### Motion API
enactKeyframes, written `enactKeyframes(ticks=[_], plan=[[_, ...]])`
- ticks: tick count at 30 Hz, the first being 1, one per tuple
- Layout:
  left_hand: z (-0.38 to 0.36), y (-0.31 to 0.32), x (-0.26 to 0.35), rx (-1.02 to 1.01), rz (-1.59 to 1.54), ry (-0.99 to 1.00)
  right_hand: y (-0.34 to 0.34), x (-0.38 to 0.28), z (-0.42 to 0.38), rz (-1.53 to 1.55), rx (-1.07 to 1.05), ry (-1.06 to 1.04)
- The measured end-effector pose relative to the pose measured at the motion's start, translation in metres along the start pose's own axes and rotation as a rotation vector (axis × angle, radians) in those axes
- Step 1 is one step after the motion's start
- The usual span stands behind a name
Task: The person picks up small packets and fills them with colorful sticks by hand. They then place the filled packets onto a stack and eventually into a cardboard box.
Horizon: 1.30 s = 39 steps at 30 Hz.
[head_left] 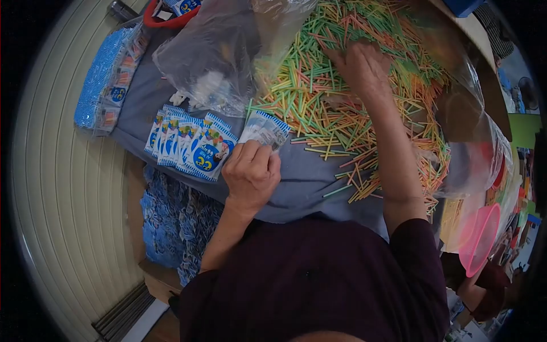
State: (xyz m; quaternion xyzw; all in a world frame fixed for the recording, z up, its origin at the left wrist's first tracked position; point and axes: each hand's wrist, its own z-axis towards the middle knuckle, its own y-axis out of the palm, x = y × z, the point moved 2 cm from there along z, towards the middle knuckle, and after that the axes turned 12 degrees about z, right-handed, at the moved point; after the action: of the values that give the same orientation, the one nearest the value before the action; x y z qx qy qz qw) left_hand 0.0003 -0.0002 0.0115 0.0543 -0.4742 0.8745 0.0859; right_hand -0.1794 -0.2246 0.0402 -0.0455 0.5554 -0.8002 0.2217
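My left hand (252, 170) is closed, its curled fingers gripping the near end of a small blue-and-white printed packet (266, 130). Just left of it, several similar packets (191, 142) overlap in a row on the grey cloth (310, 191). My right hand (364, 68) rests in a large loose heap of thin coloured sticks (319, 74) in green, yellow, orange and pink. Its thumb is spread away from the fingers, whose tips are partly hidden among the sticks. Nothing is visibly held there.
Clear plastic sheeting (211, 45) lies behind the packets. A bagged stack of packets (108, 80) stands at far left, near a red-rimmed container (171, 21). Below the cloth sits a box of blue packets (171, 222). On the right, a person holds a pink basket (478, 239).
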Motion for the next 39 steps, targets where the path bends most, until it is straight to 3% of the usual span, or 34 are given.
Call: enactKeyframes(ticks=[11,13,17,20,22,26,28,29,31,32,34,35,36,38,39], plan=[[0.008,0.000,-0.004,-0.128,0.098,0.005,0.028,-0.008,0.016,-0.155,-0.001,0.026],[0.006,0.005,-0.007,-0.037,0.093,0.054,0.026,-0.012,0.018,-0.223,-0.131,0.023],[0.000,0.009,-0.009,0.123,0.059,0.100,0.014,-0.002,0.019,-0.186,-0.122,0.087],[-0.006,0.007,-0.008,0.145,0.066,0.135,0.008,0.031,0.013,-0.009,-0.185,0.180],[-0.007,0.004,-0.003,0.023,0.112,0.111,0.009,0.052,0.004,0.346,0.201,-0.049],[-0.004,0.003,0.000,-0.043,0.123,0.108,0.000,0.060,-0.014,0.604,0.170,0.073],[0.002,0.001,-0.003,0.069,0.041,0.101,-0.004,0.051,-0.024,0.885,0.327,0.110],[0.005,0.002,-0.006,0.068,0.041,0.110,-0.002,0.060,-0.024,0.886,0.334,0.117],[0.005,0.002,-0.008,0.170,0.023,0.171,0.006,0.076,-0.025,1.207,0.152,0.282],[0.003,0.003,-0.006,0.167,0.023,0.176,0.008,0.081,-0.029,1.209,0.155,0.287],[-0.002,0.005,-0.003,0.037,0.067,0.119,0.005,0.062,-0.034,1.035,-0.118,0.259],[-0.001,0.001,-0.002,0.033,0.064,0.130,0.007,0.054,-0.040,0.874,-0.056,0.109],[0.001,-0.005,-0.002,-0.025,0.067,0.104,0.008,0.055,-0.044,0.873,-0.054,0.118],[0.001,-0.008,-0.004,-0.080,0.081,0.068,0.002,0.048,-0.047,0.176,0.309,-0.289],[0.002,-0.007,-0.008,-0.102,0.041,0.043,0.003,0.050,-0.045,0.186,0.309,-0.293]])
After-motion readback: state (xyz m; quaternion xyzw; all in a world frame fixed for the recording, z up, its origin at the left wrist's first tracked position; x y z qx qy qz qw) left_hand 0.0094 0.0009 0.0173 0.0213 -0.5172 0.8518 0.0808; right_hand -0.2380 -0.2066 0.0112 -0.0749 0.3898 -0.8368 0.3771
